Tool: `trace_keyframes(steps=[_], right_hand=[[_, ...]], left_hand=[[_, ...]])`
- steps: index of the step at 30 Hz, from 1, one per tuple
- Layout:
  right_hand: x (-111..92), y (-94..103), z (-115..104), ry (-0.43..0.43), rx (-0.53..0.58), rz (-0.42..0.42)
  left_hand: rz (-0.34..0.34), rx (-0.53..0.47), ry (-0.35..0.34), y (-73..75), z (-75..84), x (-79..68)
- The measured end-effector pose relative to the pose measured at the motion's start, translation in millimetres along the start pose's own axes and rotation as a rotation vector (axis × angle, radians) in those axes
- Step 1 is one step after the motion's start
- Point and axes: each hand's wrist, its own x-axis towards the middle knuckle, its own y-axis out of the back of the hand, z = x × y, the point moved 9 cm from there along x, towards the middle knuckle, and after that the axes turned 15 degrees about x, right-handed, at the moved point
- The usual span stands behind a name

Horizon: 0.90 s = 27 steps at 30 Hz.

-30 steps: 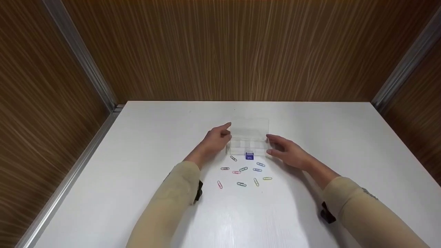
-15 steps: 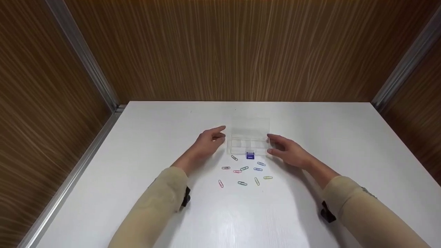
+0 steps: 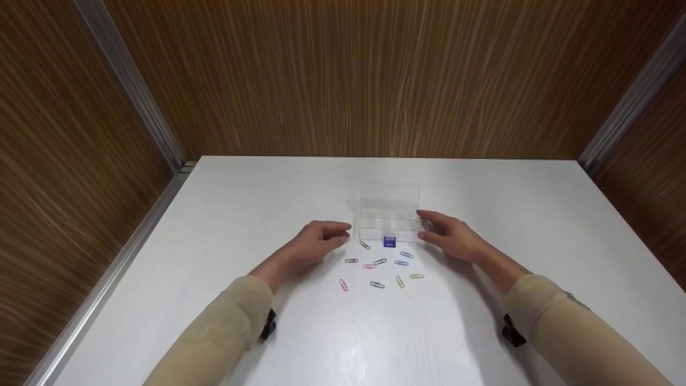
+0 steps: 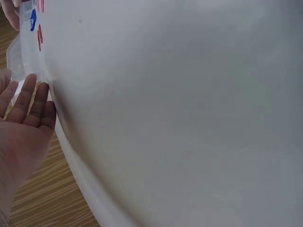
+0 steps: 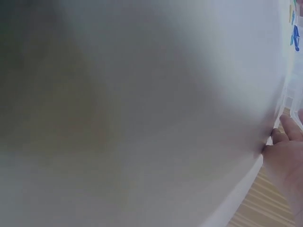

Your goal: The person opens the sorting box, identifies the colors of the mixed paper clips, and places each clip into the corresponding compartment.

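Observation:
A clear plastic compartment box [image 3: 375,234] stands mid-table with its see-through lid [image 3: 390,195] tipped back and a blue-purple latch [image 3: 389,242] at its front. My left hand [image 3: 313,244] is just off the box's left side, fingers relaxed and holding nothing; the left wrist view shows those fingers [image 4: 35,106] extended close to the clear plastic. On the other side my right hand [image 3: 453,236] rests its fingertips and thumb against the box's right end, without curling round it. Several coloured paper clips lie scattered in front of the box, among them a green one [image 3: 377,285] and a yellow one [image 3: 417,276].
The white tabletop [image 3: 257,198] reaches back to a brown wood-grain panel [image 3: 343,80]. Similar panels with metal edge strips stand at left and right. Both forearms wear beige sleeves, with a dark device [image 3: 268,324] under the left one.
My left hand has come away from the box's left side, moving left and then toward me. My right hand stays at the right end; the box and clips look almost unmoved.

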Motion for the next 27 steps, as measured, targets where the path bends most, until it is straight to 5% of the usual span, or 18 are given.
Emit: trace_keyframes(steps=[18, 27], right_hand=[[6.7, 6.7, -18.6, 0.082, -0.042, 0.074], [6.7, 7.1, -7.8, 0.031, -0.009, 0.048]], left_hand=[[-0.027, 0.048, 0.009, -4.6, -2.8, 0.0], [-0.039, 0.053, 0.013, -8.9, 1.6, 2.9]])
